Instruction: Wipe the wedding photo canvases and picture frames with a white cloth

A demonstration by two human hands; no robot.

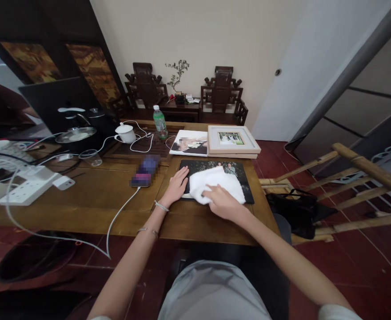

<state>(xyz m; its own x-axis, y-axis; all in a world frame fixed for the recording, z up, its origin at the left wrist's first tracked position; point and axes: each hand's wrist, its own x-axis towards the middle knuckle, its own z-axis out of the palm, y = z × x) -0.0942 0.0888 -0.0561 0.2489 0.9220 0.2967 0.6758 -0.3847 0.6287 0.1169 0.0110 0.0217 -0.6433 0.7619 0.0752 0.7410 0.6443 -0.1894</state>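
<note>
Near the right end of the tabletop (122, 213), a dark photo panel (202, 166) is lying flat, and a white cloth (230, 182) is covering much of its lower middle. The left hand (178, 183) is resting across the panel's left edge, its grip spreading wide and flat, holding nothing. The right hand (224, 202) is bearing on the cloth with bent fingers; their undersides are not showing, so I cannot tell whether that grip is closing on a fold or merely pressing. The cloth is looking thick, fluffy and light, probably bunching readily and suiting a handful at its folded left end better than a fine pinch. The panel is appearing stiff and thin, perhaps smooth enough for slipping and marking easily, so its side edges are offering the safest hold. Beyond it, a framed picture (231, 138) is sitting face up.
</note>
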